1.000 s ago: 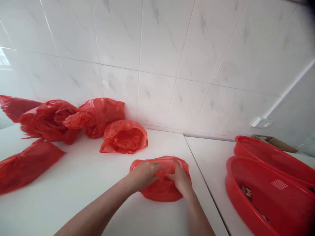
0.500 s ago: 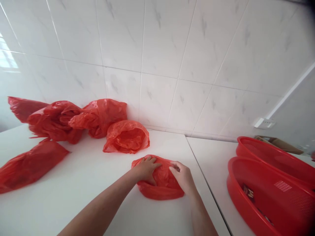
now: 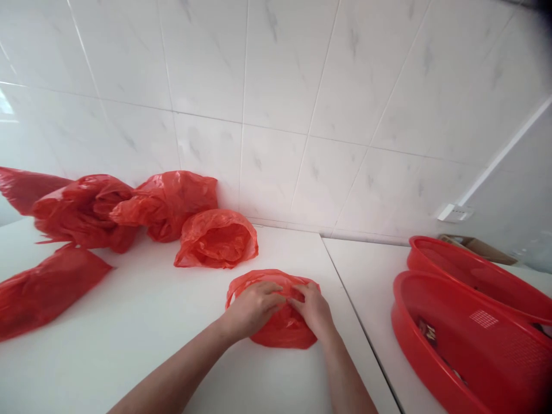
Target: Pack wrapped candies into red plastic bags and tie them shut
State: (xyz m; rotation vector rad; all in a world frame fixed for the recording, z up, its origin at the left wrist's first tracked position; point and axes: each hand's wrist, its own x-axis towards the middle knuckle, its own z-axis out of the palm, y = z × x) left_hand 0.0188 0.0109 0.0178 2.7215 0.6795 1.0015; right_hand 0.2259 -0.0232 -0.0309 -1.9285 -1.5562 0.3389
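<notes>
A thin red plastic bag (image 3: 284, 334) lies on the white table in front of me, its mouth spread wide and its film crumpled inside. My left hand (image 3: 253, 307) reaches over its left side, fingers bent and closed on film near the middle. From the right, my right hand (image 3: 314, 310) comes in with thumb and fingers pinching the bag beside the left fingertips. Just behind stands another red bag (image 3: 194, 253) with its round mouth facing me.
Several bunched red bags (image 3: 86, 215) lie along the tiled wall, and a flat one (image 3: 56, 290) rests at left. Two red plastic baskets (image 3: 403, 310) stand at right, the nearer holding small dark packets (image 3: 426, 332). A seam divides the white tabletop (image 3: 172, 322).
My left hand has lifted from lying spread on the bag and bent its fingers. My right hand has moved inward, so the fingertips nearly meet. The view has shifted slightly right.
</notes>
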